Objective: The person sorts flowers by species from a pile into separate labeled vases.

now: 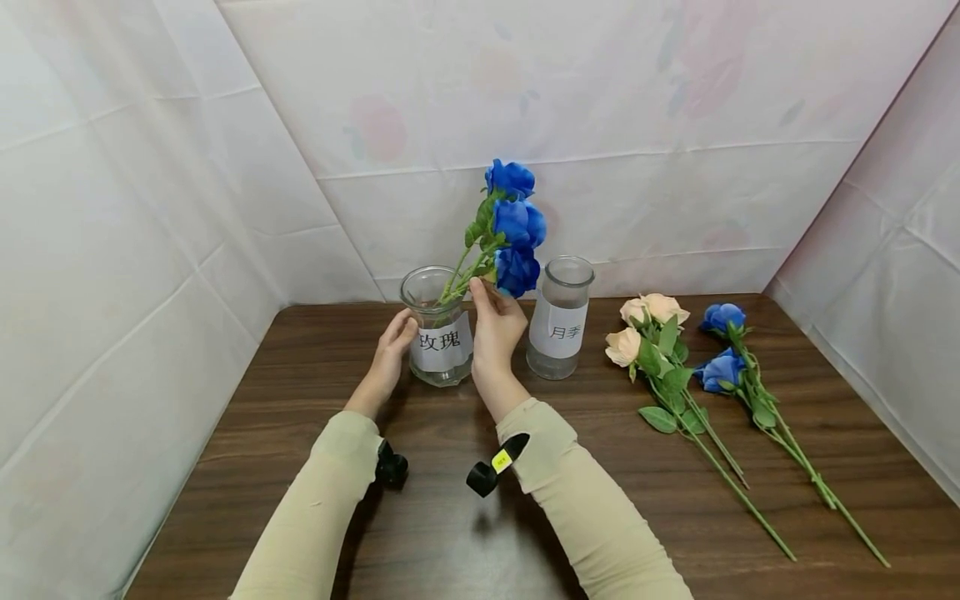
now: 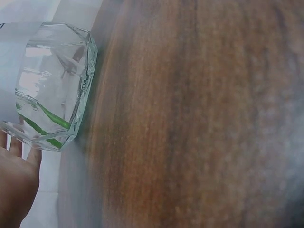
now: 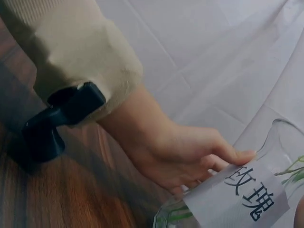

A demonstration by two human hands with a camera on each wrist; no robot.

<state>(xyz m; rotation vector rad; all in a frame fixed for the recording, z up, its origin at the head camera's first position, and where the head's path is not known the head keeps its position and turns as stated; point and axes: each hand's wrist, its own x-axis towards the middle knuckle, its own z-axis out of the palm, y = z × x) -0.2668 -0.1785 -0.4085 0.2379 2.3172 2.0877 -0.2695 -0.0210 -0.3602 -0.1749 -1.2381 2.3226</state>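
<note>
A glass jar [image 1: 429, 379] with a white label bearing dark characters stands on the table. My left hand [image 1: 393, 354] holds its left side, the thumb on the near side and the fingers partly hidden behind the glass. Several blue roses [image 1: 517, 223] lean to the right out of the jar's mouth. Their green stems [image 2: 53, 116] reach down to the jar's base in the left wrist view. At the rim, my right hand [image 1: 498, 333] pinches the rose stems just under the lowest bloom; some of its fingers are hidden. The right wrist view shows the left hand [image 3: 190, 152] against the jar.
A taller glass vase [image 1: 553, 364] with a white label stands just right of the right hand. Farther right lie cream roses [image 1: 654, 310] and two blue roses [image 1: 722, 371] with long stems. Hanging white cloth [image 1: 645, 208] encloses the wooden table [image 1: 247, 483].
</note>
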